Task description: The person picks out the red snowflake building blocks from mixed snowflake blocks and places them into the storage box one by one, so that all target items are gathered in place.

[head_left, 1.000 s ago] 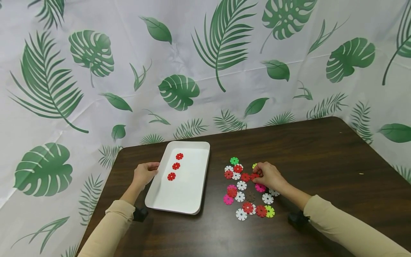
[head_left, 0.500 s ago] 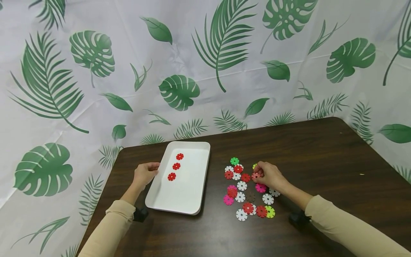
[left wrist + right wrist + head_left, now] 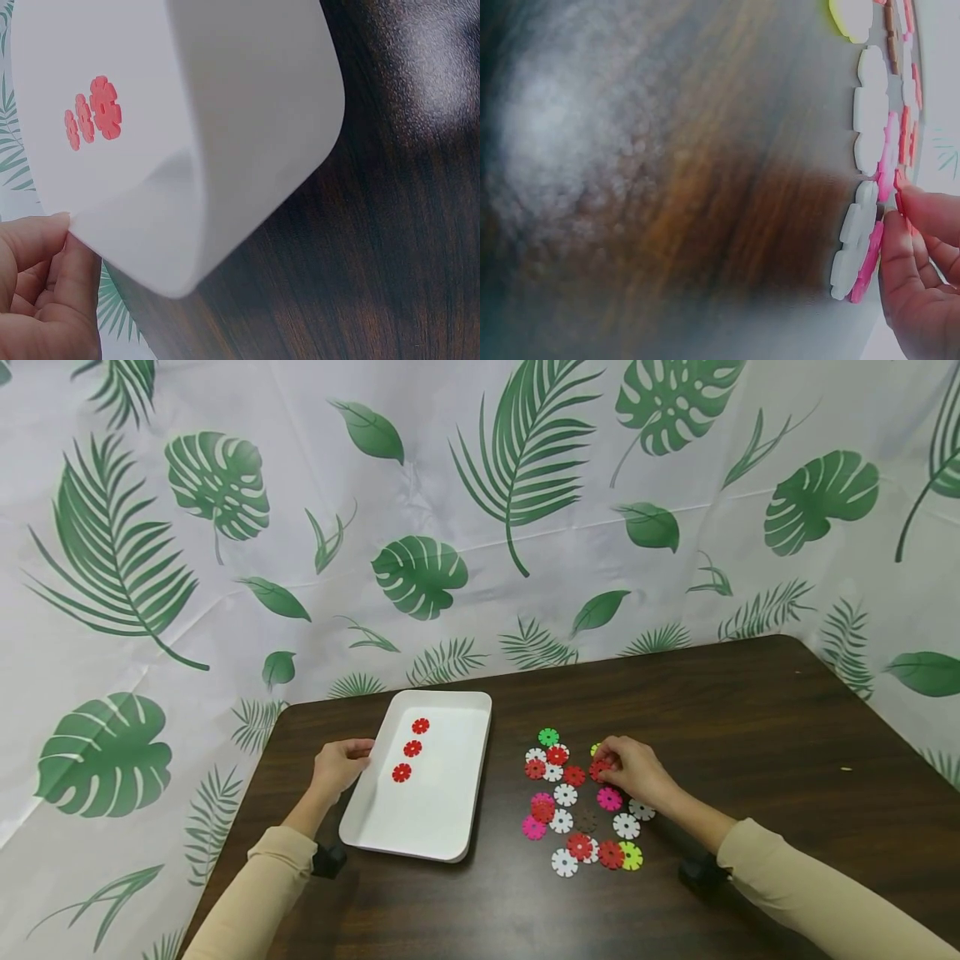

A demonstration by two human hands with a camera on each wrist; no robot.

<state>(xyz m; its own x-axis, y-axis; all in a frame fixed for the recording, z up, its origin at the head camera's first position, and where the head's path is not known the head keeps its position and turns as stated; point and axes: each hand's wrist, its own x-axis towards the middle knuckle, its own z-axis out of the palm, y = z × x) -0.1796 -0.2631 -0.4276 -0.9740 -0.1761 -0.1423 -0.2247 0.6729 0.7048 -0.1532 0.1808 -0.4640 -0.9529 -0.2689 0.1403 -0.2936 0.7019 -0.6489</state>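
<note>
At the left side of the white tray (image 3: 442,810), my left hand (image 3: 339,768) pinches the rim between thumb and fingers; the left wrist view shows the fingertips at the rim near a corner. Three red notched discs (image 3: 412,748) lie in a row inside the tray. Over on the right, my right hand (image 3: 636,772) pinches a red notched disc (image 3: 598,770) at the far right of a loose spread of discs. Part of that disc is hidden by the fingers. Close below the hand lie a pink disc (image 3: 609,798) and a white disc (image 3: 626,825).
The spread also has a green disc (image 3: 549,737), a brown disc (image 3: 585,818), a yellow disc (image 3: 632,857) and several red, white and pink ones, some overlapping. All rest on the dark wooden table (image 3: 720,710). A leaf-patterned cloth (image 3: 525,610) hangs behind it.
My right fingers have shifted slightly on the red disc, which tilted up and now shows less behind them. My left hand and the tray look unmoved.
</note>
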